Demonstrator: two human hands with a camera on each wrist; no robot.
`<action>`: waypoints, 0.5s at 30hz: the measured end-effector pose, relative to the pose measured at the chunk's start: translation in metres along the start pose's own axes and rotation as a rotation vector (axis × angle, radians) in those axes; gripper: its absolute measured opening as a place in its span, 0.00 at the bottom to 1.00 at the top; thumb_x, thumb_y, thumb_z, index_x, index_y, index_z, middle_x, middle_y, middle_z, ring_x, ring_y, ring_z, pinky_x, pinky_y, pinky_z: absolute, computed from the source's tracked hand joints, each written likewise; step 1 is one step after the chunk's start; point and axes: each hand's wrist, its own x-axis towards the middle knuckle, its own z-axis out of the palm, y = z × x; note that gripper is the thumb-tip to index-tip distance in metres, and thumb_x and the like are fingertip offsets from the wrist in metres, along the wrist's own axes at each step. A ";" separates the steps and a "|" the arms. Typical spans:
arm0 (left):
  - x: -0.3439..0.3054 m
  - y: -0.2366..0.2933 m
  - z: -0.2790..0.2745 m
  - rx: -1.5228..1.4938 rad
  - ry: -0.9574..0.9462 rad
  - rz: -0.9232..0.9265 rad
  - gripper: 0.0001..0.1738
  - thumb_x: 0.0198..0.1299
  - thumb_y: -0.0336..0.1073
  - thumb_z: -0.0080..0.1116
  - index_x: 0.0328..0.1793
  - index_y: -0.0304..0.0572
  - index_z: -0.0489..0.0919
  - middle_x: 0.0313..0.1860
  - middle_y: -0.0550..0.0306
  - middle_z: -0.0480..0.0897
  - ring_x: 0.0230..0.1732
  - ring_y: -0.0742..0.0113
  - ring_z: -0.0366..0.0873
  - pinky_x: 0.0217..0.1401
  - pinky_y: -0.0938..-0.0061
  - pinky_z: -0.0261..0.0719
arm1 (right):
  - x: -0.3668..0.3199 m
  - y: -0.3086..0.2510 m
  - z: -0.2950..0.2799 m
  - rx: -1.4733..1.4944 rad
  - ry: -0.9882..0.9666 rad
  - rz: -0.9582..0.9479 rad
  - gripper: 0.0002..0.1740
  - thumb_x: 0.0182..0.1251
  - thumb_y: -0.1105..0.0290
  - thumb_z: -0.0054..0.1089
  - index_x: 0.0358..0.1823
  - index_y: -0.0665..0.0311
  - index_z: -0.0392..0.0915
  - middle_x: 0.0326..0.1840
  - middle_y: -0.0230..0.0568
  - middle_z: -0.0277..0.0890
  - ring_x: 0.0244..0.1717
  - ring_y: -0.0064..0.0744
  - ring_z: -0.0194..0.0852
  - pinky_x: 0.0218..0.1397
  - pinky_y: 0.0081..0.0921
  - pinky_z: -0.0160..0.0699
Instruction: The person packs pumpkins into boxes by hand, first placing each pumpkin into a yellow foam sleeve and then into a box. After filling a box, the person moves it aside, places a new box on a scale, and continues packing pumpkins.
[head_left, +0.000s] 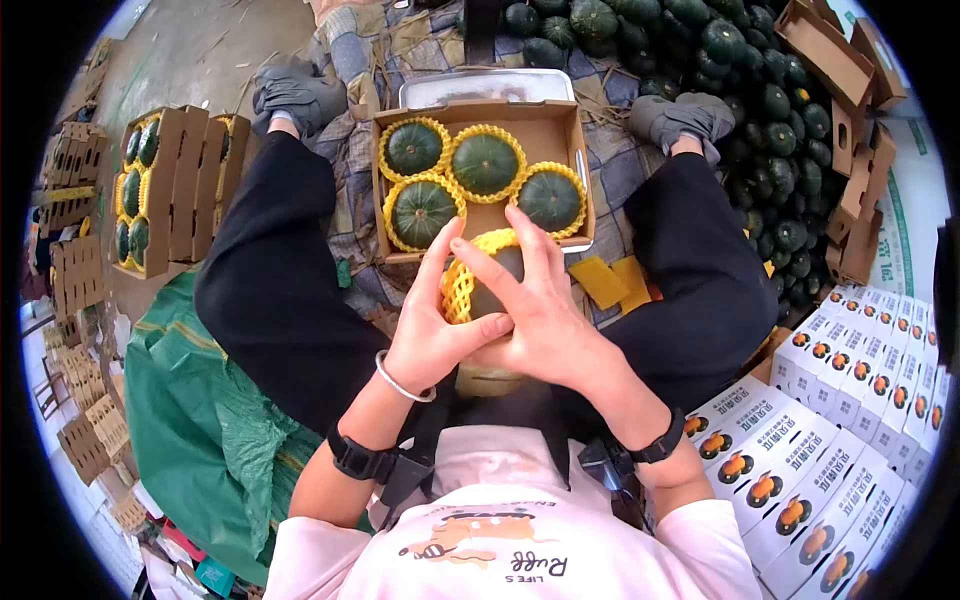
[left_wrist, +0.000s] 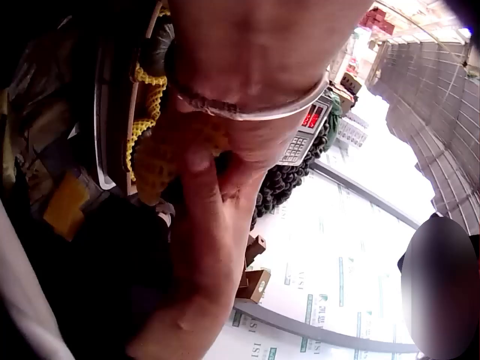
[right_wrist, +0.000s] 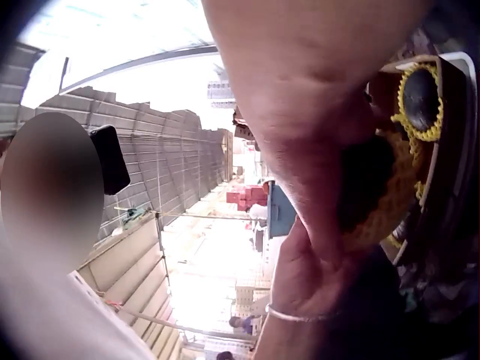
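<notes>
Both hands hold a dark green squash [head_left: 497, 290] partly wrapped in a yellow foam net [head_left: 458, 292], just in front of an open cardboard box [head_left: 487, 215]. The left hand [head_left: 425, 335] grips its left side, thumb across the near face. Over the top and right side curl the fingers of the right hand [head_left: 556, 325]. Four netted squashes, one of them a squash [head_left: 486, 163] at the centre back, sit in the box. In the right wrist view the net [right_wrist: 390, 202] wraps the held squash's outer side; the hands hide much of it.
Loose squashes [head_left: 780, 135] pile up at the back right. Yellow nets [head_left: 612, 282] lie right of the box. Printed white cartons [head_left: 800, 480] stand at the right, a green tarp [head_left: 200, 400] at the left, with filled boxes [head_left: 160, 190] behind it. A scale [left_wrist: 301, 139] shows in the left wrist view.
</notes>
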 end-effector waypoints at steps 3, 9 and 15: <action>0.008 -0.003 0.009 -0.096 0.063 -0.089 0.60 0.46 0.27 0.72 0.79 0.37 0.42 0.64 0.47 0.69 0.63 0.63 0.69 0.63 0.70 0.71 | 0.001 0.011 0.007 -0.012 0.044 0.016 0.46 0.36 0.60 0.75 0.65 0.45 0.68 0.69 0.57 0.51 0.67 0.65 0.52 0.67 0.53 0.60; 0.137 -0.025 -0.025 1.041 0.180 0.430 0.27 0.57 0.28 0.56 0.65 0.41 0.70 0.60 0.42 0.73 0.60 0.51 0.72 0.66 0.62 0.69 | 0.087 0.121 -0.014 0.014 0.266 0.273 0.39 0.36 0.56 0.73 0.57 0.47 0.70 0.61 0.50 0.59 0.61 0.60 0.56 0.66 0.52 0.60; 0.275 -0.053 -0.035 1.567 0.128 0.375 0.13 0.58 0.37 0.56 0.48 0.46 0.79 0.43 0.47 0.83 0.47 0.48 0.80 0.53 0.57 0.75 | 0.139 0.177 0.036 -0.848 0.156 -0.017 0.36 0.42 0.62 0.74 0.57 0.36 0.72 0.66 0.38 0.59 0.63 0.59 0.55 0.52 0.64 0.66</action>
